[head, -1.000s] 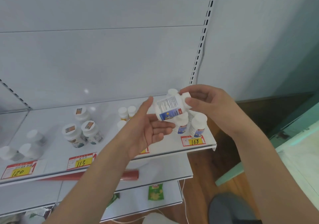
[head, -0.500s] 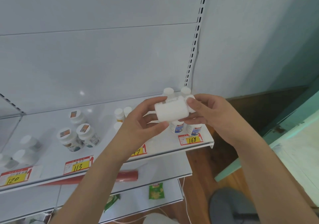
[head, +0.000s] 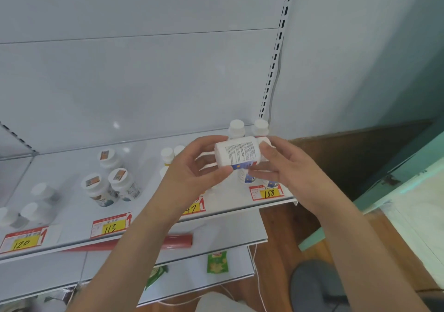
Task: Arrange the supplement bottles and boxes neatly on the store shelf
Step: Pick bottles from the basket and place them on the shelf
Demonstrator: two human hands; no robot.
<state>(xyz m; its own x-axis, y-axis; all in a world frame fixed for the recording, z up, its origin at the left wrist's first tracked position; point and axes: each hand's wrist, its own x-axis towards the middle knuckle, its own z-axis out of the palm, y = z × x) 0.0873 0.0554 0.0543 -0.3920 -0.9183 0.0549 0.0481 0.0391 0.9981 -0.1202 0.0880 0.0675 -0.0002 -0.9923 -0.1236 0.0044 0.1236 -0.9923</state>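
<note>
Above the shelf [head: 72, 191], I hold a white bottle [head: 236, 152] sideways between both hands: left hand [head: 192, 170] fingers curled round its base, right hand [head: 286, 167] gripping the cap end. Cap hidden by my fingers; label print too small to read.

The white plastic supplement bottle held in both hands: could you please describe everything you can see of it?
The white plastic supplement bottle lies on its side in the air, in front of the white metal shelf. Its label shows fine black print above a blue band with a red patch. The left hand grips its base end. The right hand holds the cap end, mostly hiding the white cap.
</note>
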